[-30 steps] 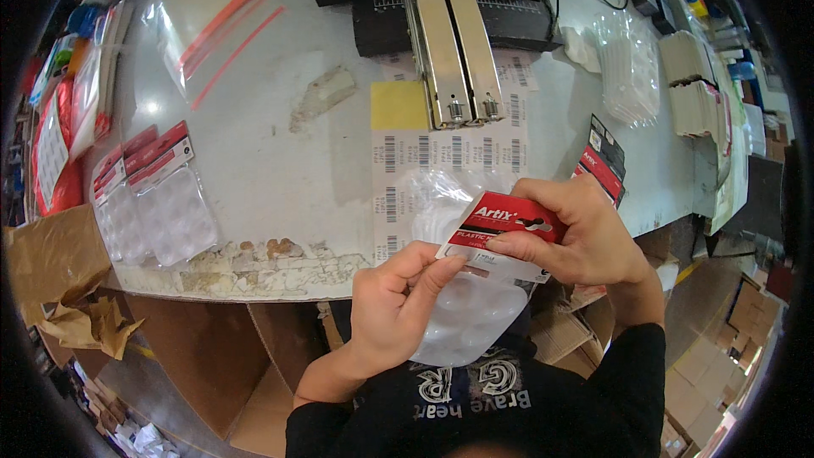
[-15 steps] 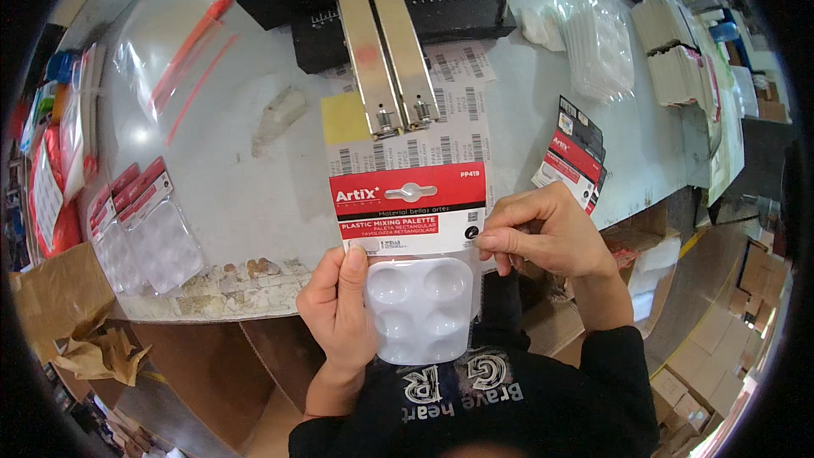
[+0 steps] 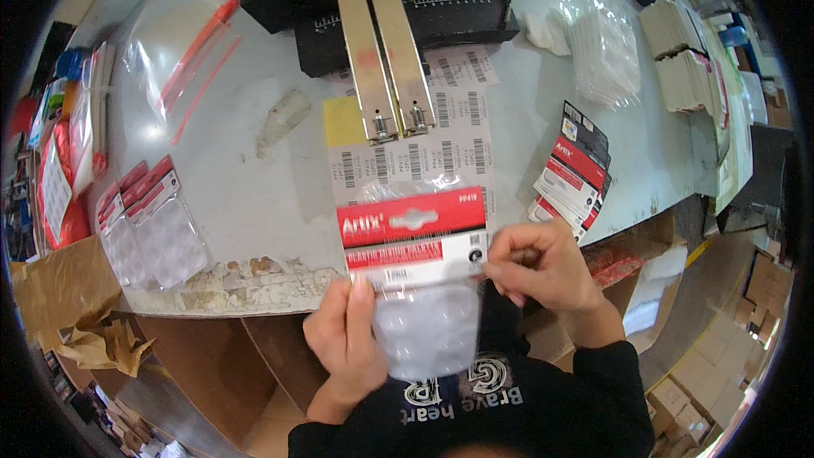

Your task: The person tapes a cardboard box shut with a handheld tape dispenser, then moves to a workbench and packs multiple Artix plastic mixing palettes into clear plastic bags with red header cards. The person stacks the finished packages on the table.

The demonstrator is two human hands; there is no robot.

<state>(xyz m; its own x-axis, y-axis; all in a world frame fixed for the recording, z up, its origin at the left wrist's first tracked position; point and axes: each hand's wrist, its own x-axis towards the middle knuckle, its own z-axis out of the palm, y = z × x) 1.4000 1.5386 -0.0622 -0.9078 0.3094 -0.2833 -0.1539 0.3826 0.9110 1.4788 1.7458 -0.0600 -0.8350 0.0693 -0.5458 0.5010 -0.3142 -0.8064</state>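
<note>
Hands spread at worktable's (image 3: 242,195) front edge: left hand (image 3: 348,331) pinches lower left corner of red, black and white header card (image 3: 415,229), right hand (image 3: 543,267) grips lower right edge between thumb and forefinger. White six-well paint palette (image 3: 428,331) sits below card, in front of black T-shirt (image 3: 551,407). Beyond, barcode label sheet (image 3: 407,165) under machine's metal rails (image 3: 366,55); carded palettes (image 3: 170,242) at left, loose header cards (image 3: 572,165) at right.

red-and-white header card (image 3: 414,237): swung from slanted to nearly level | right hand (image 3: 547,265): moved from its upper corner to its right edge | white palette (image 3: 426,332): drawn slightly bodyward
</note>
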